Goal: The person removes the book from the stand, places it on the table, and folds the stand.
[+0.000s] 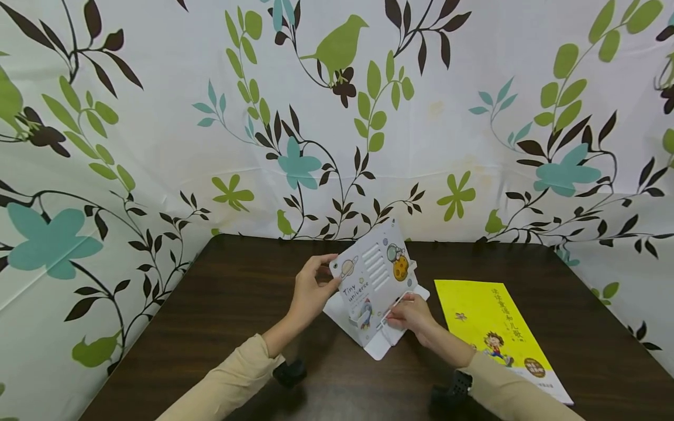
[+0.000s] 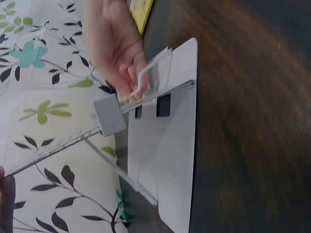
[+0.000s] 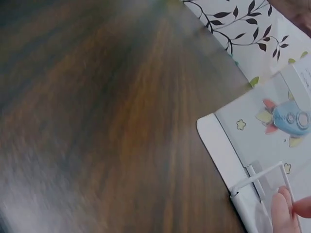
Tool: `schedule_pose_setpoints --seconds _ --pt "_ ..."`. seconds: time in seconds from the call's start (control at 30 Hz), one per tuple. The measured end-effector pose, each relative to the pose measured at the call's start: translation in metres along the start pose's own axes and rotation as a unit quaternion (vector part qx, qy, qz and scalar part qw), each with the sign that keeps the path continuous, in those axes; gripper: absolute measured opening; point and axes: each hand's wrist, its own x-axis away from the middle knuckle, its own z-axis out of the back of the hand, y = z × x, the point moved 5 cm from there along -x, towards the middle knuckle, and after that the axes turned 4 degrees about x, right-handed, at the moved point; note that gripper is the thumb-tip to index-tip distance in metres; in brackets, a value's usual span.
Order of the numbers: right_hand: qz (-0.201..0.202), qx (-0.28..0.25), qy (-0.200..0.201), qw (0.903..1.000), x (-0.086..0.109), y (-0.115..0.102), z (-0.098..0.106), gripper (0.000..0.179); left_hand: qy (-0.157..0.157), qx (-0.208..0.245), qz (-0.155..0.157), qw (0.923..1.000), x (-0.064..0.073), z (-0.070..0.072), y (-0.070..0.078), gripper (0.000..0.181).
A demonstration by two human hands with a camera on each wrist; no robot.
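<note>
A white book stand (image 1: 376,275) with "Tiny universe" print, a planet and an astronaut stands tilted on its flat base (image 1: 337,310). My left hand (image 1: 312,289) grips the upper left edge of its panel, thumb on the printed face. At the lower ledge my right hand (image 1: 413,316) pinches a thin white wire page holder (image 3: 257,177) between thumb and fingers. Behind the panel, a prop leg (image 2: 119,170) runs down to the base in the left wrist view. A square white tab (image 2: 109,115) sits at the panel's side edge.
A yellow book (image 1: 495,333) with a cartoon child on its cover lies flat to the right, near my right forearm. The dark wooden table (image 1: 226,298) reaches back to a curtain (image 1: 174,158) patterned with leaves and birds.
</note>
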Motion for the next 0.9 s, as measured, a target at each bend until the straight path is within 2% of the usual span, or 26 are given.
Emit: schedule_pose_setpoints --seconds 0.13,0.43,0.53,0.73,0.9 --pt "0.015 0.019 -0.02 0.9995 -0.003 -0.004 0.004 0.05 0.002 0.02 0.015 0.9997 0.007 -0.005 -0.011 0.041" --pt "0.023 0.104 -0.035 0.9937 -0.015 -0.008 0.013 0.042 -0.01 0.055 0.042 0.9976 0.021 -0.017 -0.005 0.042" --pt "0.031 0.118 -0.032 0.992 -0.018 -0.009 0.015 0.041 -0.015 0.068 0.053 0.9962 0.022 -0.02 0.001 0.041" --pt "0.036 0.126 -0.036 0.9907 -0.026 -0.008 0.019 0.041 -0.021 0.075 0.072 0.9944 0.025 -0.025 0.024 0.037" --pt "0.035 0.138 -0.05 0.9885 -0.033 -0.011 0.023 0.042 -0.006 0.076 0.075 0.9943 0.026 -0.032 0.027 0.036"
